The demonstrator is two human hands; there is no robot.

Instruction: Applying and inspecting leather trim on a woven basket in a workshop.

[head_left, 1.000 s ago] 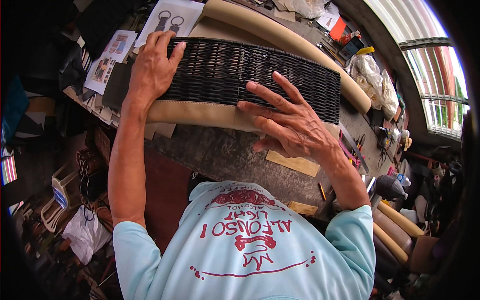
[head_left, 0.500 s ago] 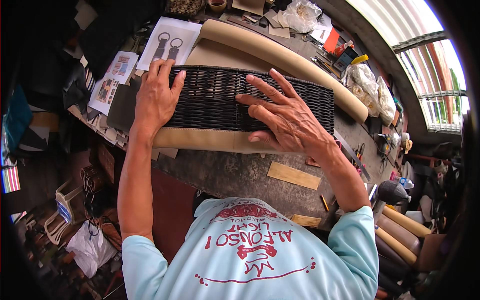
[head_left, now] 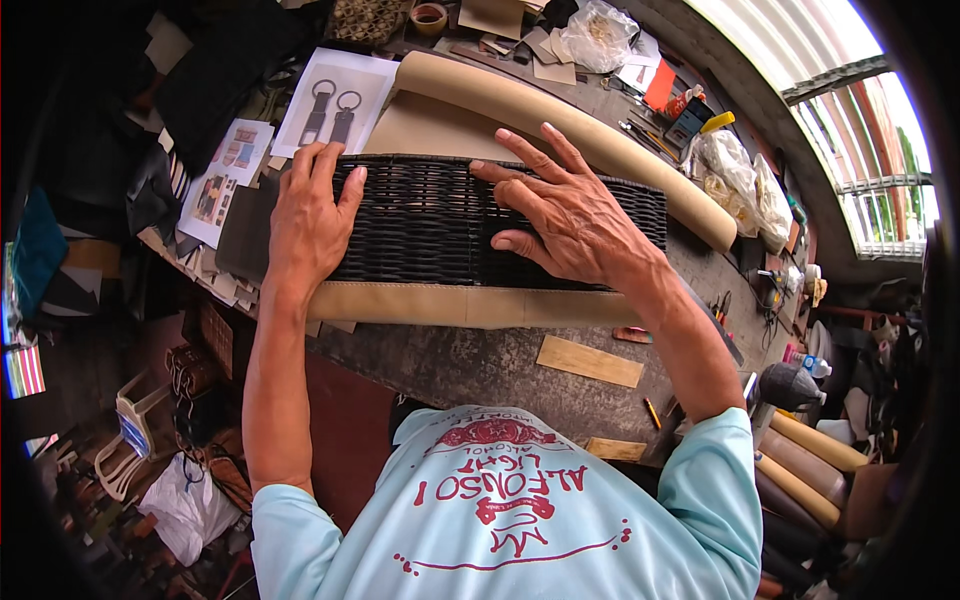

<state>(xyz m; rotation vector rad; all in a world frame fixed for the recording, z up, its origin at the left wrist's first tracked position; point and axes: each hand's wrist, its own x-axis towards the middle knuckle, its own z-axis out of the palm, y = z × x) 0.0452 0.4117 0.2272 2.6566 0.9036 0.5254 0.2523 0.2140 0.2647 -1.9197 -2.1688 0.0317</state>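
Moved since earlier: right hand (head_left: 565, 215) has slid leftward across the black woven panel (head_left: 440, 220), from its right half toward the middle; left hand (head_left: 305, 215) stays at the left end. Both lie flat, fingers spread apart, gripping nothing, apparently smoothing the weave down. Panel sits under both palms on a tan leather sheet (head_left: 470, 303), its rolled end (head_left: 560, 125) just beyond the fingertips. Surface: worn grey workbench (head_left: 450, 365). Printed sheets (head_left: 335, 100) beyond the left fingers; plastic bags (head_left: 735, 170) beyond the right. Room: cluttered workshop.
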